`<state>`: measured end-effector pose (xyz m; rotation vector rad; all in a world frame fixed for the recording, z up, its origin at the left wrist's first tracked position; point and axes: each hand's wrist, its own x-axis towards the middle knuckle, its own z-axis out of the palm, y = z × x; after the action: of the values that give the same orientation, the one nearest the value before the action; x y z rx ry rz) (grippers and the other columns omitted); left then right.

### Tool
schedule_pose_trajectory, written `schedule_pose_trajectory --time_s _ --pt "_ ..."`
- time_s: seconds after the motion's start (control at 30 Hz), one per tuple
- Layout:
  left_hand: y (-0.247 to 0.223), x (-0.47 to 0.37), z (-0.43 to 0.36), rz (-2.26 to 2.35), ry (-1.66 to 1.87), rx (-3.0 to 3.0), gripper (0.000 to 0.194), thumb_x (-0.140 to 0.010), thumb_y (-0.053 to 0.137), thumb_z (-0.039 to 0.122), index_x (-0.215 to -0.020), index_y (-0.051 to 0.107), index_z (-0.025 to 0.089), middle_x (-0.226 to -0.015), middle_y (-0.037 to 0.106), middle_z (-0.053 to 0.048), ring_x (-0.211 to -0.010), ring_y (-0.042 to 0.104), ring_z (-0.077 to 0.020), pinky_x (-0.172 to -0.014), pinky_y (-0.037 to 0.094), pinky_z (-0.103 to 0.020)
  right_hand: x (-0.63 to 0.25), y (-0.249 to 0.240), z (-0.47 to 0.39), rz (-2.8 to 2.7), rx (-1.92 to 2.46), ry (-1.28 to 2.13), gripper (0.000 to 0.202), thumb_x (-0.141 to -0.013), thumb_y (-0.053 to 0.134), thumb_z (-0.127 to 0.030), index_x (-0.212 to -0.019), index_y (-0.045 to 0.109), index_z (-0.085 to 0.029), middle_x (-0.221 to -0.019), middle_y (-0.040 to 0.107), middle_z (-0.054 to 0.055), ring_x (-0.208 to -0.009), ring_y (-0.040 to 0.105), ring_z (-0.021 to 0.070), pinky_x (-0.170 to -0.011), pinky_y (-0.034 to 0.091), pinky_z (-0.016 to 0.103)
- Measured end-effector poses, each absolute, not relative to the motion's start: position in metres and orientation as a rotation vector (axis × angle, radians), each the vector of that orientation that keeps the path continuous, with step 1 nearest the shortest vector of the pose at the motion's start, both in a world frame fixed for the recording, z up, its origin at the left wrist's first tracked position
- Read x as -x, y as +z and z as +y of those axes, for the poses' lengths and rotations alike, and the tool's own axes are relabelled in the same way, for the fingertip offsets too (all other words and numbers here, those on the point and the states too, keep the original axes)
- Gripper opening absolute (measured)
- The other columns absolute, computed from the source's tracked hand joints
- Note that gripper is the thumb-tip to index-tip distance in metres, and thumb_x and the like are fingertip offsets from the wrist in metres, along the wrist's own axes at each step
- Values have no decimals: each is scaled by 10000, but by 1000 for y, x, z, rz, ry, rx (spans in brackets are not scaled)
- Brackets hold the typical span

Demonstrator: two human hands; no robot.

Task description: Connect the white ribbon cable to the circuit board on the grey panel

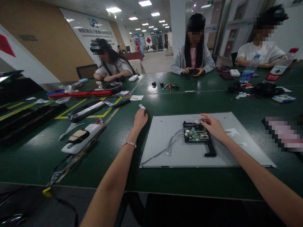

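Observation:
My left hand (pixel 141 119) is over the green table, left of a flat grey panel (pixel 163 138); its closed fingertips hold a small white strip (pixel 141 106), either paper or tape. On the panel lies a black plastic frame (pixel 211 148) carrying a green circuit board (pixel 196 135). Grey cables (pixel 169 145) run from the board toward the panel's lower left corner. My right hand (pixel 213 126) reaches to the frame's upper right edge, its fingers extended and slightly apart. Another white strip (pixel 197 121) lies at those fingertips; whether it is stuck to the frame I cannot tell.
A white power strip (pixel 82 138), a black tray-like case (pixel 88 110) and loose wires lie to the left. Screwdrivers and a wrench (pixel 165 87) sit farther back. Bottles (pixel 249 69) stand at the back right. Three people sit across the table (pixel 175 101).

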<state>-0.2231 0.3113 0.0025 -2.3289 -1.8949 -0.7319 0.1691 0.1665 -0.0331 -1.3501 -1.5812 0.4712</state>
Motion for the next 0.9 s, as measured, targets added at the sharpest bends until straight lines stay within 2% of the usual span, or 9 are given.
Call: schedule_pose_trajectory --time_s 0.1,0.2,0.37,0.6,0.9 --pt "15 212 301 -1769 -824 2323 307 -869 456 96 -1122 631 111 -1227 609 -129 -1168 543 -222 -1072 407 -361 -168 -32 165 -1586 1349 451 389 -847 573 -281 -1226 605 -202 -1018 744 84 -905 700 227 -891 536 436" --pt "35 190 281 -1625 -876 2375 278 -852 459 97 -1019 677 141 -1141 632 -108 -1089 579 -215 -1020 447 -344 -167 -30 163 -1616 1340 381 393 -854 557 -272 -1238 602 -206 -1039 735 94 -926 696 236 -893 540 449" --pt "52 140 231 -1458 -754 2659 266 -851 455 101 -888 708 176 -998 669 -65 -921 638 -184 -885 505 -304 -164 -23 158 -1754 1330 222 422 -869 519 -249 -1285 575 -200 -1116 705 114 -1053 654 276 -939 516 496" --pt "44 105 187 -1270 -497 2884 274 -813 473 51 -872 716 161 -963 690 -68 -899 651 -199 -836 510 -319 -163 -6 146 -1946 1347 28 400 -907 466 -210 -1290 573 -165 -1184 671 141 -1142 599 304 -1019 458 512" --pt "45 93 166 -1109 -526 3055 227 -857 501 84 -915 702 174 -997 665 -58 -850 637 -171 -799 511 -307 -148 17 125 -2057 1285 10 393 -911 507 -238 -1293 592 -200 -1208 661 122 -1150 596 297 -1015 468 511"
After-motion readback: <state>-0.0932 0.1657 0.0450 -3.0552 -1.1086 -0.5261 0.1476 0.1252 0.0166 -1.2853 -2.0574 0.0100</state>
